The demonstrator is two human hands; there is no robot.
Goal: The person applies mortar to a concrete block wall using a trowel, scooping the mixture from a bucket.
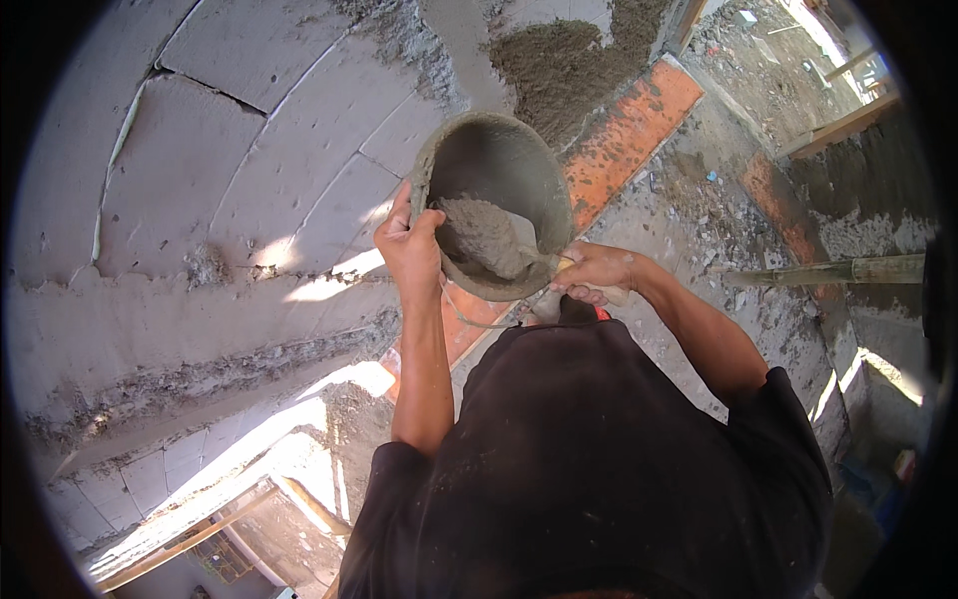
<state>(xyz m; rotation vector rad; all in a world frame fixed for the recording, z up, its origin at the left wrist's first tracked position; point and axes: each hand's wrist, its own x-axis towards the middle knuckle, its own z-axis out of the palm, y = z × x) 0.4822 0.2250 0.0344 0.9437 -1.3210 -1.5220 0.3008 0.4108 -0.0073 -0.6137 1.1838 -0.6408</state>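
Note:
A round grey bucket (551,190), its wall coated with mortar, is tilted so that its mouth faces me. Gripping its left rim, my left hand (411,245) has the thumb over the edge. My right hand (597,270) is closed round the handle of a trowel (525,240) at the bucket's lower right edge. The trowel's blade reaches inside, against a heap of wet mortar (484,235). Below the bucket curves its thin wire handle (474,317).
Behind the bucket stands a wall of pale blocks (190,150), with wet mortar (569,80) spread at its top right. An orange, mortar-spattered plank (639,130) runs diagonally under the bucket. At right, a bamboo pole (848,271) juts in above rubble-strewn ground (709,220).

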